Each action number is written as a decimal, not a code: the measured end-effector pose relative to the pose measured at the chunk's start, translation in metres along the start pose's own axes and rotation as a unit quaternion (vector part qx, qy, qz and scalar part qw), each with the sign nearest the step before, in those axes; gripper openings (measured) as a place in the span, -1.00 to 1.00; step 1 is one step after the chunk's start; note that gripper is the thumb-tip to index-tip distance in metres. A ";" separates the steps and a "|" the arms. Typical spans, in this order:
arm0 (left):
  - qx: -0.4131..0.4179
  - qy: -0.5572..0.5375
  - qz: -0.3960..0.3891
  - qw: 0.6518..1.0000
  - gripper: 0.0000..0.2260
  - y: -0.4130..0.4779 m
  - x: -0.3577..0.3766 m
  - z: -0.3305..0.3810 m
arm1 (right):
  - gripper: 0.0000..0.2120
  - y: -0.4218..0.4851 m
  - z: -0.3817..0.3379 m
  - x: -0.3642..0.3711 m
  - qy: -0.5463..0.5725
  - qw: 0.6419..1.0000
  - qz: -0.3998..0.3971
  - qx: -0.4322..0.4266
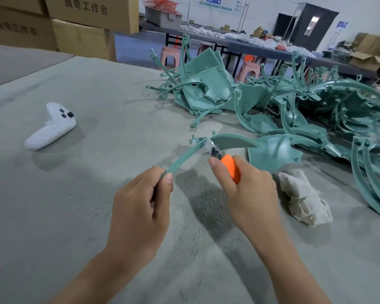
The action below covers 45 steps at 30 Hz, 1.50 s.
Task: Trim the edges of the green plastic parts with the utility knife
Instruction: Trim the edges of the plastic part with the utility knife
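The left hand (140,205) has its fingers curled tight round the near end of a green part (184,156), thumb pressed on top of the strip. The right hand (248,187) is wrapped round the orange handle of the knife (230,167), thumb stretched along it toward the blade. The part is held above the table (86,216), between the two hands. Its long axis runs from the left fingers up and away to the right in a gentle curve, widening past the blade into a crescent whose tip points right. The knife points away from the right fingers, up and leftward, and meets the part where the thin strip joins the crescent (the blade itself is blurred). Left of the left fingers a wide stretch of grey covering reaches a white controller (51,126), well apart. Right of the right fingers a crumpled cloth (303,198) lies near. Beyond the fingertips the pile of green parts (294,102) begins just past the crescent's tip.
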State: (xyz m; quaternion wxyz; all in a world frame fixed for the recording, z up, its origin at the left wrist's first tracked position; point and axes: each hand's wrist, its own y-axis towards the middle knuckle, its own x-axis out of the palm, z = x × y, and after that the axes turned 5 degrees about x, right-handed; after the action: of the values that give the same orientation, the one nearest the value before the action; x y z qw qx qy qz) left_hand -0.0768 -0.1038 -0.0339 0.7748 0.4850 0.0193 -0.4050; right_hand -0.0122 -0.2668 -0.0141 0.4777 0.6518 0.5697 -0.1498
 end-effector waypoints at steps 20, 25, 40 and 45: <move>0.001 -0.005 -0.014 1.000 -0.69 -0.002 -0.001 0.000 | -0.25 0.013 0.020 0.001 0.082 0.995 -0.018 0.059; 0.006 -0.003 -0.020 1.000 -0.70 -0.003 0.001 0.001 | -0.22 0.012 0.018 -0.003 0.066 0.994 -0.005 0.081; -0.009 -0.016 -0.030 0.999 -0.69 -0.004 -0.003 0.006 | -0.30 0.024 0.050 -0.010 -0.015 0.986 0.031 0.163; -0.016 -0.051 -0.071 0.996 -0.68 -0.007 -0.001 0.007 | -0.24 0.019 0.030 -0.008 0.154 0.978 -0.023 0.138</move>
State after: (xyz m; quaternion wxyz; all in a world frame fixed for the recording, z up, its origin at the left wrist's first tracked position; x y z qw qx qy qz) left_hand -0.0844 -0.1096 -0.0351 0.7517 0.4486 0.0210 -0.4830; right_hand 0.0125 -0.2930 -0.0146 0.2861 0.7133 0.6252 -0.1360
